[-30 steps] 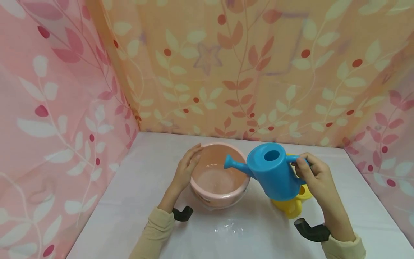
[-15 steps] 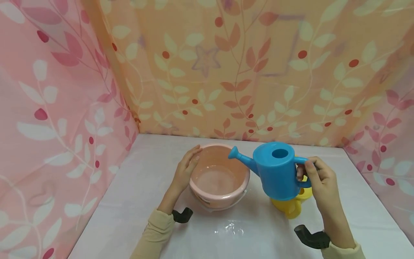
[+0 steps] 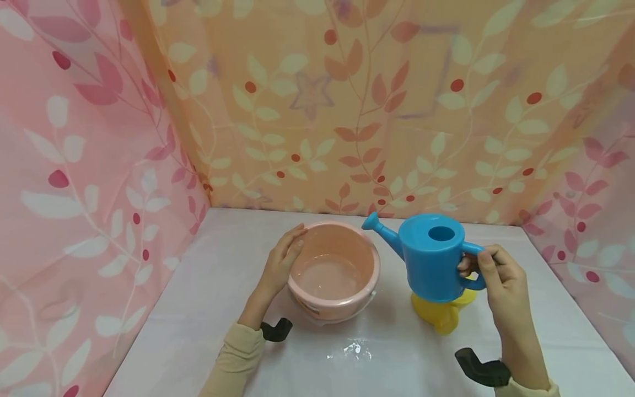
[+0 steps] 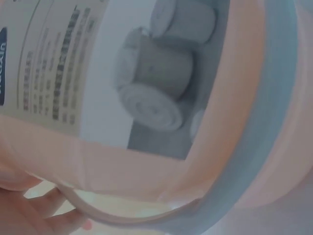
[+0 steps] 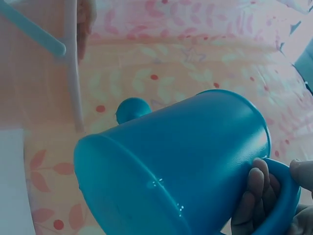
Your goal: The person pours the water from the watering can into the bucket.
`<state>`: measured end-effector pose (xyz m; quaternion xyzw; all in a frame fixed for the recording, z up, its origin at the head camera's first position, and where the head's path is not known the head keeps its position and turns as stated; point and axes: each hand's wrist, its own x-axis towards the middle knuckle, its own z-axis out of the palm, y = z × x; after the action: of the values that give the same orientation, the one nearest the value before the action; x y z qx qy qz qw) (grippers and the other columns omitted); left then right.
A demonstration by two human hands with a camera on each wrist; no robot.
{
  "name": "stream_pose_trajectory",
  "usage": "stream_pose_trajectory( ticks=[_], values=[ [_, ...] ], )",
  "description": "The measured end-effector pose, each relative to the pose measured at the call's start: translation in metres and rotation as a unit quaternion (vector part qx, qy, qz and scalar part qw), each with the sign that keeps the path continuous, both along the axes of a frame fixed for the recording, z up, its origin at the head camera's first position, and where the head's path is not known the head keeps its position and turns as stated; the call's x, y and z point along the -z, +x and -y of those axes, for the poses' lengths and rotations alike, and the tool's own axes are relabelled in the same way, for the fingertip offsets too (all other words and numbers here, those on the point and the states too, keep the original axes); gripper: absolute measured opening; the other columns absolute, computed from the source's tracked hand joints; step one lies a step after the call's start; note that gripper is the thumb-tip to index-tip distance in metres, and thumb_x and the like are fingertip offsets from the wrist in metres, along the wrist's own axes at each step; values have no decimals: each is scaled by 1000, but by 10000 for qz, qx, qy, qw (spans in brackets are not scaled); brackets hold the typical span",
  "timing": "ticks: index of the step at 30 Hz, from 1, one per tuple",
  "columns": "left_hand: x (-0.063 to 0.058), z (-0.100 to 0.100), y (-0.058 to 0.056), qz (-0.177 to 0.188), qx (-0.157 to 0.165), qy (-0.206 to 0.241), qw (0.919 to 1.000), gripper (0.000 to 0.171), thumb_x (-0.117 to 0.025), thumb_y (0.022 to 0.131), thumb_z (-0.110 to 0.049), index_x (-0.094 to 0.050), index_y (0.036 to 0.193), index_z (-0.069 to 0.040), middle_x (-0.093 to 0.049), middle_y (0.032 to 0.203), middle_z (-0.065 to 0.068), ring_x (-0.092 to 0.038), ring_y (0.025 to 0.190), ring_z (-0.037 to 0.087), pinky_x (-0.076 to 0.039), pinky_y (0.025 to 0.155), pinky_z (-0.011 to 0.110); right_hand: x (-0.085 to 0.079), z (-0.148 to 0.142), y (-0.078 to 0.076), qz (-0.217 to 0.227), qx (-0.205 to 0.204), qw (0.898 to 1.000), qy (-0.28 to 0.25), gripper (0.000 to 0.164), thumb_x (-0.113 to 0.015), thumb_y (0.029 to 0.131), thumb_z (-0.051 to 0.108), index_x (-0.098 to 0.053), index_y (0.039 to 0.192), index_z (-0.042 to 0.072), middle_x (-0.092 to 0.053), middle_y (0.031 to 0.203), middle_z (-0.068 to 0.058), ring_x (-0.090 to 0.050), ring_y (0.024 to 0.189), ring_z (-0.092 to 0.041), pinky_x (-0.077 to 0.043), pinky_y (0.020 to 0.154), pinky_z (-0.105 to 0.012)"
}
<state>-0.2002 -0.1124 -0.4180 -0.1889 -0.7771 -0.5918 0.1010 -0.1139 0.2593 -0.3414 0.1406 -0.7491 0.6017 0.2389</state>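
A pink bucket (image 3: 333, 312) with a thin carrying handle stands on the table. Its outer wall bears a printed label (image 4: 54, 63) in the left wrist view. My left hand (image 3: 276, 269) rests against the bucket's left side at the rim, its fingers (image 4: 54, 215) fairly straight. To the right, my right hand (image 3: 507, 284) grips a blue watering can (image 3: 430, 270) by its handle and holds it raised. The spout (image 3: 382, 229) points left and up, to the right of the bucket. Small droplets (image 5: 181, 208) cling near the can's base edge in the right wrist view.
Below and behind the watering can, a yellow plastic object (image 3: 439, 317) stands on the table, partly hidden. Shiny wet spots (image 3: 356, 349) lie on the white tabletop (image 3: 278, 369) in front of the bucket. Patterned cloth walls (image 3: 278, 121) enclose the back and sides.
My right hand has moved right with the watering can, away from the bucket. The can has tipped back and its spout has risen. The left hand stays on the bucket.
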Motion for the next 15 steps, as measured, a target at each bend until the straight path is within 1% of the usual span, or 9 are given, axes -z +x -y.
stream_pose_trajectory(
  ticks=[1, 2, 6, 8, 11, 13, 15],
  values=[
    [3, 1, -2, -23, -50, -96, 9999, 37, -44, 99, -22, -50, 132, -7, -38, 146, 9, -31, 136, 26, -25, 110, 50, 0, -1, 1, 23, 46, 10000, -26, 17, -38, 98, 1, -51, 95, -11, -61, 81, -2, -58, 78, -10, -47, 79, -13],
    [4, 1, -3, -53, -98, -179, 9998, 37, -45, 99, -24, -51, 131, -8, -39, 145, 7, -32, 136, 25, -26, 109, 49, 0, -2, 1, 27, 62, 9999, -81, 17, -38, 98, 1, -51, 95, -11, -61, 81, -2, -59, 78, -10, -47, 79, -13],
    [2, 3, -3, -120, -190, -532, 9983, 37, -45, 98, -29, -52, 130, -12, -42, 144, 3, -35, 134, 22, -31, 108, 46, -1, -7, 3, -56, 105, 9994, -318, 17, -38, 97, 0, -50, 96, -12, -62, 83, -4, -59, 80, -11, -48, 80, -14],
    [-1, 4, -3, -126, -219, -741, 9969, 38, -46, 98, -30, -52, 130, -12, -43, 143, 3, -35, 134, 21, -31, 108, 45, -1, -9, 3, -118, 138, 9989, -429, 17, -39, 97, -1, -49, 97, -14, -62, 84, -5, -60, 81, -12, -48, 80, -14],
    [-7, 5, -3, -69, -308, -1122, 9932, 39, -47, 97, -33, -53, 130, -12, -44, 142, 1, -37, 133, 20, -33, 107, 44, -1, -13, 2, -84, 339, 9979, -539, 17, -39, 97, -2, -48, 97, -16, -63, 84, -5, -60, 81, -12, -48, 80, -15],
    [-11, 6, -3, 26, -371, -1268, 9912, 43, -46, 97, -38, -52, 131, -13, -47, 140, 0, -41, 130, 20, -36, 105, 44, -1, -15, 0, -16, 495, 9969, -607, 18, -40, 96, -1, -46, 99, -18, -63, 83, -5, -60, 81, -13, -48, 81, -16],
    [-14, 5, -4, 155, -452, -1317, 9901, 47, -43, 96, -44, -52, 131, -14, -48, 138, -1, -44, 128, 21, -38, 103, 44, -1, -17, -1, 54, 637, 9958, -647, 20, -40, 97, 0, -45, 100, -19, -63, 83, -4, -60, 82, -13, -47, 82, -17]
  ],
)
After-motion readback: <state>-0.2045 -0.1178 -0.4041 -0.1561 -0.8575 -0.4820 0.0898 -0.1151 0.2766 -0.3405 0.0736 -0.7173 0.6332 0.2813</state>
